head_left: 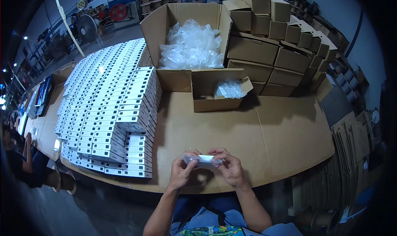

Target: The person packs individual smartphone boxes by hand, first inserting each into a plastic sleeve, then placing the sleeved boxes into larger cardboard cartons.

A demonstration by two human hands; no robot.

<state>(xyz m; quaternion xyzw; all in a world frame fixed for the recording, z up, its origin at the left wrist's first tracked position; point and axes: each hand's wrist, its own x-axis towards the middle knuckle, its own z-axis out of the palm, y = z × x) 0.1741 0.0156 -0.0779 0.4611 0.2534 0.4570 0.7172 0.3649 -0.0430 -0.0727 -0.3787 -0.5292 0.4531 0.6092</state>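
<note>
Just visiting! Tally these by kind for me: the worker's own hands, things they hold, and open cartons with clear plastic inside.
Left hand and right hand: 2
White item held: 1
Large carton and small carton: 2
Total: 5

Fingers [191, 165] partly hide the white package [206, 158] — both ends.

From the right hand [231, 170] toward the frame's right, the tabletop [289, 128] offers passage. White boxes [99, 99] wall off the left, an open carton [216, 106] upper centre, stacked cartons [253, 49] upper right; the shadowed gap between is hard to judge.
</note>
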